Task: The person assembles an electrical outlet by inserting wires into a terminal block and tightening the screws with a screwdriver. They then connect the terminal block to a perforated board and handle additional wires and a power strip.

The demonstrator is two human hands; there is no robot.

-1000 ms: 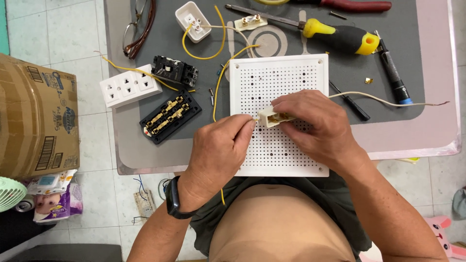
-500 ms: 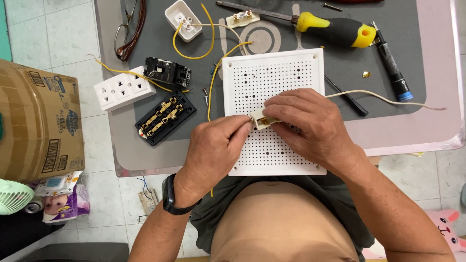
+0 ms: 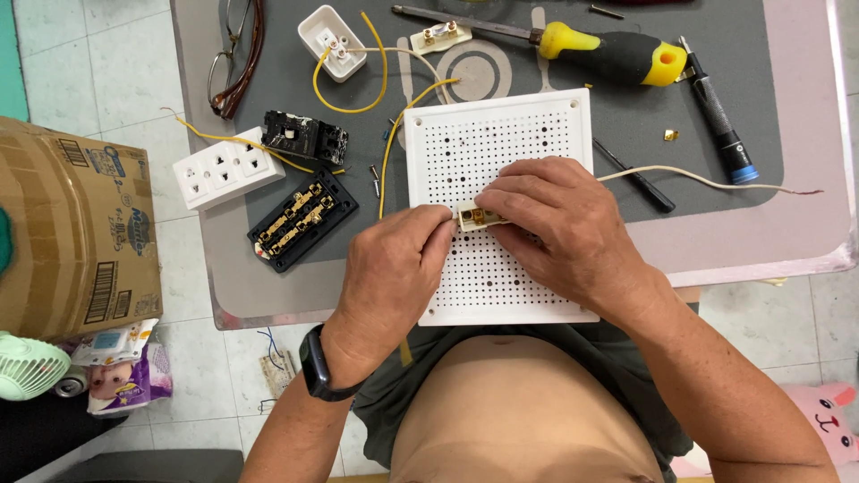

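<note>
Both hands, left hand (image 3: 389, 268) and right hand (image 3: 564, 228), pinch-grip that tiny cream terminal block (image 3: 474, 216) over the perforated board (image 3: 501, 161); looks light, rigid, fiddly, so hold its plastic sides.

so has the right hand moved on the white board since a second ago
No. The right hand stays over the upper middle of the white board, holding the small terminal.

Small cream plastic terminal block with brass contacts (image 3: 476, 216) sat pinched between the fingertips of both hands, brass side up, lying roughly level. White square perforated plastic board (image 3: 501, 134) lay flat directly beneath the hands, its near edge at the wrists. Thin yellow wire (image 3: 391, 152) ran away from the left fingertips.
</note>
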